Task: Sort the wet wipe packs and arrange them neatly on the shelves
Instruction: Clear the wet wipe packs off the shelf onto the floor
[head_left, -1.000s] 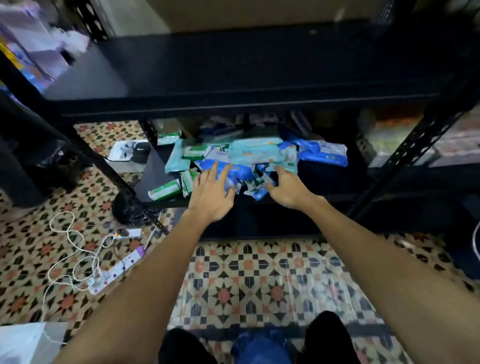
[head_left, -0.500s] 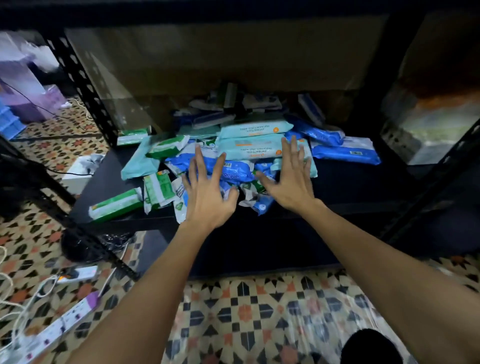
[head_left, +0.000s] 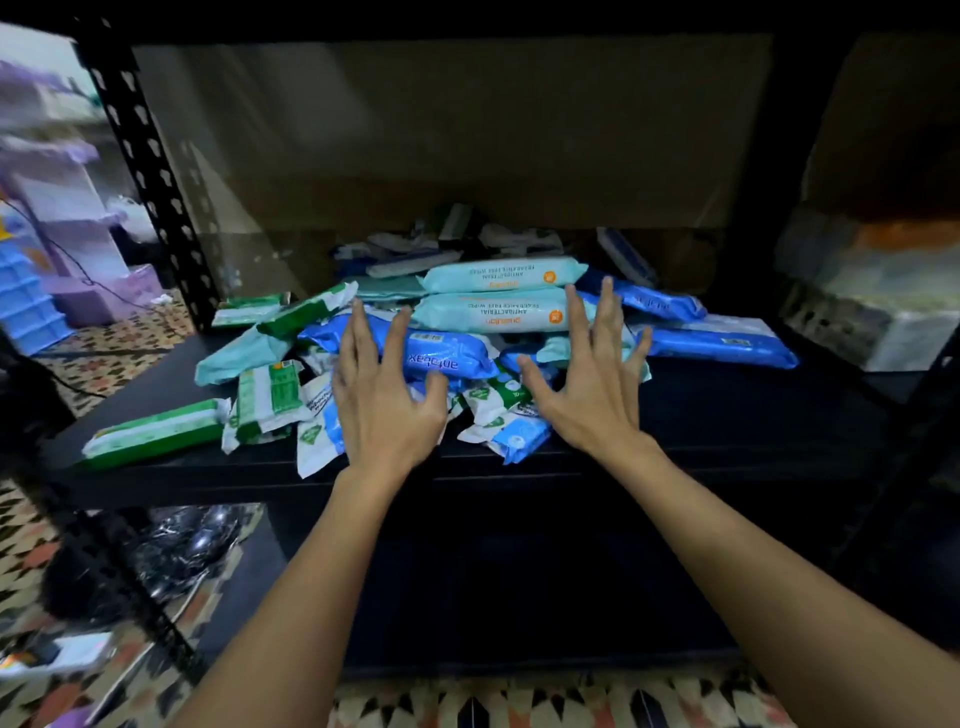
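A jumbled pile of wet wipe packs lies on a low black shelf (head_left: 727, 431). Two pale teal packs (head_left: 498, 312) are stacked at the pile's middle. A blue pack (head_left: 447, 358) lies in front of them, and another blue pack (head_left: 722, 345) lies to the right. Green and white packs (head_left: 156, 431) are scattered at the left. My left hand (head_left: 387, 395) is spread over the blue pack, fingers straight. My right hand (head_left: 587, 379) is spread over the pile's right side, fingers near the lower teal pack. Neither hand grips anything.
A perforated black upright (head_left: 150, 176) stands at the shelf's left. A dark lower shelf (head_left: 519, 582) sits beneath. Purple and blue plastic crates (head_left: 78, 280) stand on the patterned tile floor at the left. Wrapped goods (head_left: 872, 291) fill the neighbouring shelf at the right.
The view has dropped and come closer to the low shelf. Both hands have reached further onto the pile, their fingers spread wider.
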